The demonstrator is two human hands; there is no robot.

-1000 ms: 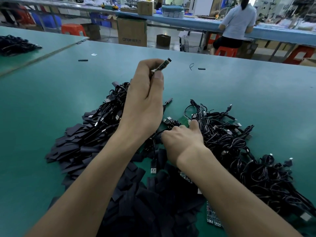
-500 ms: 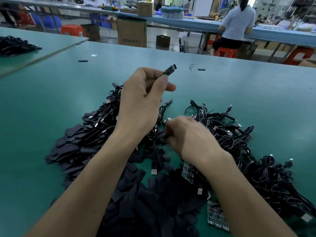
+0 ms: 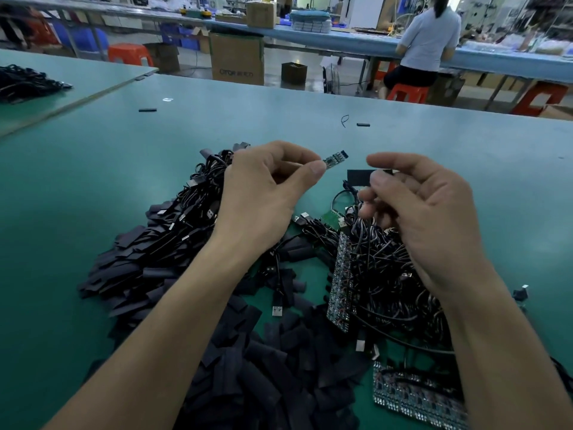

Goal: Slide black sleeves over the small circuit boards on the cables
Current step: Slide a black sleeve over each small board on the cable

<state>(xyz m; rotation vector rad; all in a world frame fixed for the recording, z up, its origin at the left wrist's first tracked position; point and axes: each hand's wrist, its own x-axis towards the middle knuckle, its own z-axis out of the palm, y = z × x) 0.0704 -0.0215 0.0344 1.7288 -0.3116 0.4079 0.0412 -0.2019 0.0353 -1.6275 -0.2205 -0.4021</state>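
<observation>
Board: little circuit board [image 3: 336, 157] sticks out just past the left fingertips, up off the table, with its free end aimed at the right hand.
Left hand: left hand [image 3: 263, 197] has thumb and forefinger pinched tight on the board's near end, and the other fingers are curled in underneath.
Sleeve: flat black sleeve [image 3: 359, 177] pokes out of the right fingertips toward the board, a touch lower. The two are close but not touching.
Right hand: right hand [image 3: 428, 218] pinches the sleeve's far end between thumb and fingers, with the forefinger arched over the top.
Board's cable: honestly can't tell where it runs, the left palm hides it.
Cable tangle: big knot of black cables [image 3: 387, 274] sits right under the right fingers and wrist.
Board strips: one strip of boards [image 3: 341, 283] lies below the right fingertips, between the two wrists. Another strip [image 3: 412, 395] sits by the right forearm.
Loose sleeves: pile of sleeves [image 3: 254, 377] lies between the forearms, nearer than both hands.
Mixed heap: cables and sleeves [image 3: 161, 243] piled outboard of the left knuckles.
Table: green table [image 3: 93, 169] under everything.
Way past the fingertips: cardboard box [image 3: 237, 58] and a seated person [image 3: 429, 41] at another bench.
</observation>
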